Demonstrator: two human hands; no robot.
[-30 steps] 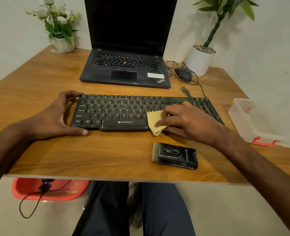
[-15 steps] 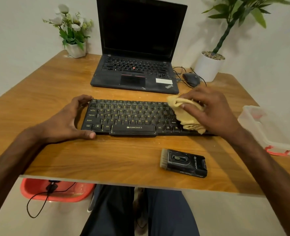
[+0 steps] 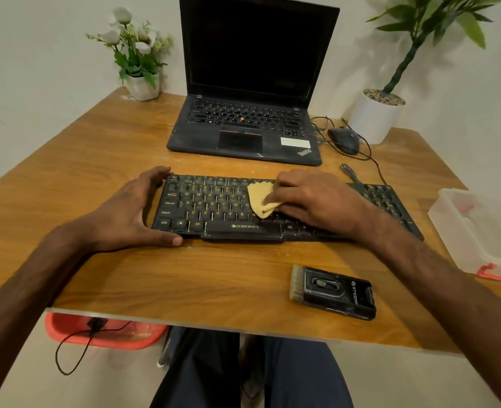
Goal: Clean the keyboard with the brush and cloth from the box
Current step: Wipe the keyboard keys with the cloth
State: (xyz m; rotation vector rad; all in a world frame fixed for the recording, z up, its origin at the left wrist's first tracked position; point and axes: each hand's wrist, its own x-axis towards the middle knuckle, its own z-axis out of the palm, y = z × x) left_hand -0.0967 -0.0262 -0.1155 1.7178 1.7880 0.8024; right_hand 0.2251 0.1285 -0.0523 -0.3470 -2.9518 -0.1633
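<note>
While left hand (image 3: 125,213) grips keyboard (image 3: 214,209) | right hand (image 3: 317,198) holds cloth (image 3: 260,200) on keys

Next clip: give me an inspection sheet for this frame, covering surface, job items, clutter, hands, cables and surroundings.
Surface: wooden table, pale specks by the keyboard.
Job's things: keyboard flat; cloth on its middle keys; brush lying apart nearer the person; clear box at right.
Clutter: open laptop, dark screen; mouse; flower pot; potted plant.
Hands: left hand grips the keyboard's left end; right hand holds the cloth on the keys.
Cables: mouse cable loops behind the keyboard; black cord under the table.
Surroundings: white wall; red basin below the table.
</note>
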